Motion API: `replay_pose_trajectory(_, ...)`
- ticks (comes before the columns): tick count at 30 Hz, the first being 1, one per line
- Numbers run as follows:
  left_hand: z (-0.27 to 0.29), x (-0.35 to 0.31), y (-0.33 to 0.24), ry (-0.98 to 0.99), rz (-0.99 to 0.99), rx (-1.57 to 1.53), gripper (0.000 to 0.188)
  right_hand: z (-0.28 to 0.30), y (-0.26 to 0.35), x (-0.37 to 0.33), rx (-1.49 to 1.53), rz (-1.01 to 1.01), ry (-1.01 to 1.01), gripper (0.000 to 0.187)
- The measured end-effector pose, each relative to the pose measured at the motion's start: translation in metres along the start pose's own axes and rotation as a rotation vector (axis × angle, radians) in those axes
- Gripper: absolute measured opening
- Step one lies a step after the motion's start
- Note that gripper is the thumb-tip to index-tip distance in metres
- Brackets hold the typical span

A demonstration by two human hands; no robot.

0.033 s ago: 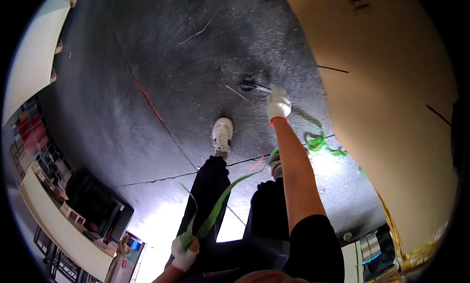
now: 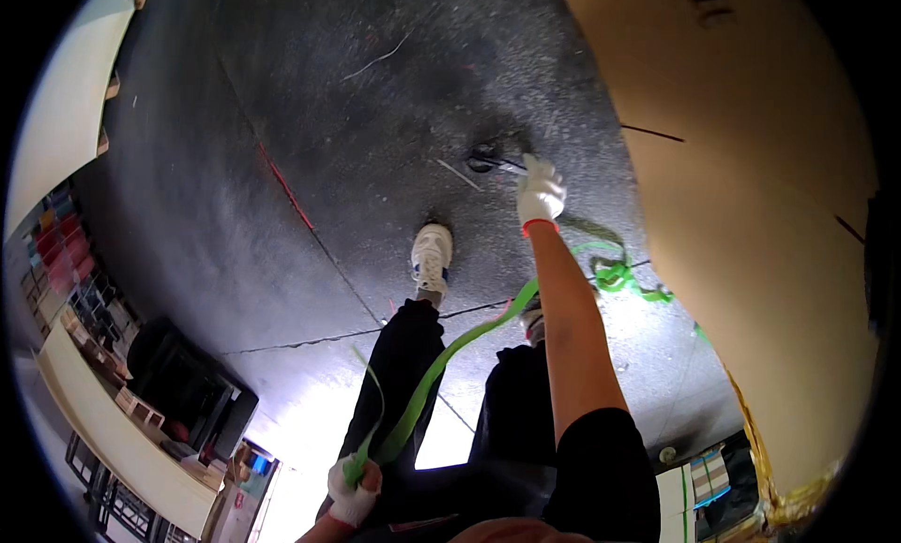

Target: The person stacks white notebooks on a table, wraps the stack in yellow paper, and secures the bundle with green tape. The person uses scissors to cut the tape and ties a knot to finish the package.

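My left hand (image 2: 353, 494), in a white glove, is closed around a green strap (image 2: 413, 413) low in the view, close to my body. One short end of the strap sticks up from the fist. The longer run curves across my legs and passes behind my right forearm. My right hand (image 2: 542, 194), gloved in white with a red cuff, reaches down toward the dark floor. Its thumb and forefinger meet the blade end of black-handled scissors (image 2: 483, 160); the other fingers are slightly spread. The scissors' handles point left, away from the hand.
A large cardboard box (image 2: 751, 214) stands along the right side. Crumpled green strap (image 2: 619, 278) lies on the floor beside it. A thin pale strip (image 2: 458, 175) lies left of the scissors. A black chair-like object (image 2: 183, 383) is at lower left, near pale boards (image 2: 122, 440).
My right hand's fingers look a little more spread. The green strap between my hands has swung up into a fuller curve. The whole view has shifted slightly.
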State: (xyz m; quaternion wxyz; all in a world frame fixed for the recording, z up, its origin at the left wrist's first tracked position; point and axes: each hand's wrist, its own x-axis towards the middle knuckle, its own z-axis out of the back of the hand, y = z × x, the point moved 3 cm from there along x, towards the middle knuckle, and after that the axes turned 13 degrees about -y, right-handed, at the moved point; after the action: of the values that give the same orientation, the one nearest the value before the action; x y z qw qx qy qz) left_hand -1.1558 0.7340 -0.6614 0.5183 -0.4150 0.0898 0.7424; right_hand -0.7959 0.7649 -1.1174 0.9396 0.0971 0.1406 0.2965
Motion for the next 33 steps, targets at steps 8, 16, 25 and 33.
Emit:
replay_pose_trajectory(8, 0.006, 0.007, 0.026, 0.074, 0.142, -0.004, 0.024, -0.030, -0.053, -0.065, 0.154, 0.094, 0.338, 0.011)
replay_pose_trajectory(16, -0.038, 0.011, -0.017, 0.190, -0.082, -0.176, 0.019, 0.306, -0.068, -0.210, 0.886, -0.559, 0.551, 0.025)
replay_pose_trajectory(25, -0.113, -0.088, -0.189, 0.577, -0.501, -0.014, 0.028, 0.814, -0.145, -0.230, 0.389, -0.050, -0.599, 0.018)
replay_pose_trajectory(33, -0.110, -0.334, -0.424, 0.861, -1.401, 0.268, 0.058, 0.913, -0.150, -0.217, 0.013, 0.286, -0.147, 0.016)
